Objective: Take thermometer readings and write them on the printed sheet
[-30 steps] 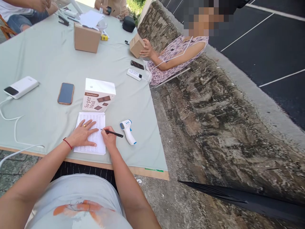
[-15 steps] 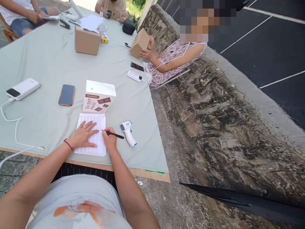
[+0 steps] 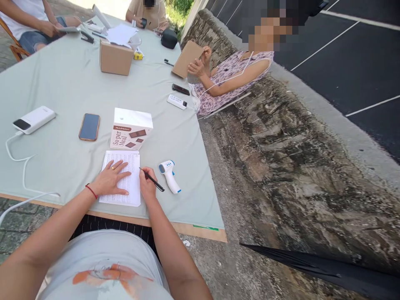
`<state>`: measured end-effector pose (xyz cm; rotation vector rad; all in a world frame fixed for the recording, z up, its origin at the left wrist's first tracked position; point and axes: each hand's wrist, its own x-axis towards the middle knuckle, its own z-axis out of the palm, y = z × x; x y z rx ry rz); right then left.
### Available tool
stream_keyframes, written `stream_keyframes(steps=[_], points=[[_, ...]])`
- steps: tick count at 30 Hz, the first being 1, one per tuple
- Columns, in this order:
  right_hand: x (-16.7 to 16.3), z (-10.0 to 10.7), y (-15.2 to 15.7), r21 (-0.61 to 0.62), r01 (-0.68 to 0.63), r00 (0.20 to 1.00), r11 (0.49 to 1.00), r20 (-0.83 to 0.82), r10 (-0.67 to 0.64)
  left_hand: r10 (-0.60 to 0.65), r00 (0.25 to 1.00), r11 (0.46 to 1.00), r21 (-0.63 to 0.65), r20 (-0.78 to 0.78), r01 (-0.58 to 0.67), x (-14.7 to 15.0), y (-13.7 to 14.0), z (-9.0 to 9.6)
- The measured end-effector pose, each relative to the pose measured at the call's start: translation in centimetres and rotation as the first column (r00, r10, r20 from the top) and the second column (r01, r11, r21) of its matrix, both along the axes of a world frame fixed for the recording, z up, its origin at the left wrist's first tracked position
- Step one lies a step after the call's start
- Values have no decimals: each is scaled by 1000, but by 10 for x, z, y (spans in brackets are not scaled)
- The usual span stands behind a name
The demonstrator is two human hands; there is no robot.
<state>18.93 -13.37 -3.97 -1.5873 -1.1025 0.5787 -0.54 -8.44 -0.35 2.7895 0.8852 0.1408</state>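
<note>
My left hand [image 3: 113,178] lies flat with fingers spread on a printed sheet of paper [image 3: 133,198] at the table's near edge. In my right hand [image 3: 148,185] is a black pen [image 3: 154,181], its tip at the paper's right edge. Just behind the paper stands a white and brown box [image 3: 133,125] marked "Super Meal". To the right of my right hand lies a white and blue infrared thermometer [image 3: 169,177]. A phone [image 3: 89,126] rests to the left of the box.
A white power bank [image 3: 34,120] with a cable lies at the left. Farther back are a cardboard box [image 3: 115,58] topped with papers, a black case [image 3: 169,38] and small devices. A person at the right edge holds a brown carton [image 3: 186,60]; two others sit beyond.
My right hand with the pen has shifted slightly right, from over the paper to its right edge. The person at the right has turned the brown carton. My left hand stays flat.
</note>
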Motion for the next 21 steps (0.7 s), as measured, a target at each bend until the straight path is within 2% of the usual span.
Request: stream_keyframes(steps=[3, 6, 9, 11, 13, 15, 17, 18, 21], points=[[17, -3, 2, 71, -88, 966, 994, 250, 67, 1, 1000, 1000, -11, -6, -1, 0, -1, -1], [38, -8, 8, 19, -195, 860, 981, 484, 162, 16, 1000, 1000, -20, -4, -16, 0, -2, -2], [53, -13, 12, -62, -253, 754, 965, 613, 237, 24, 1000, 1000, -14, 7, -24, 0, -2, -3], [59, -13, 10, -67, -289, 723, 955, 639, 263, 24, 1000, 1000, -9, 13, -24, -1, -3, -4], [64, -9, 4, -20, -276, 736, 961, 639, 225, 27, 999, 1000, -1, 20, -27, -2, -4, -3], [70, 1, -6, 57, -184, 786, 981, 608, 112, 35, 999, 999, 7, 28, -35, -2, -4, -3], [76, 20, -22, 111, -83, 850, 990, 527, 12, 47, 998, 999, 5, 33, -47, -3, -4, -3], [80, 32, -32, 115, -67, 883, 991, 469, 6, 52, 998, 999, 1, 32, -52, -3, -4, -3], [86, 73, -68, 68, -182, 937, 981, 314, 152, 51, 998, 999, -6, 44, -51, -3, -4, -2]])
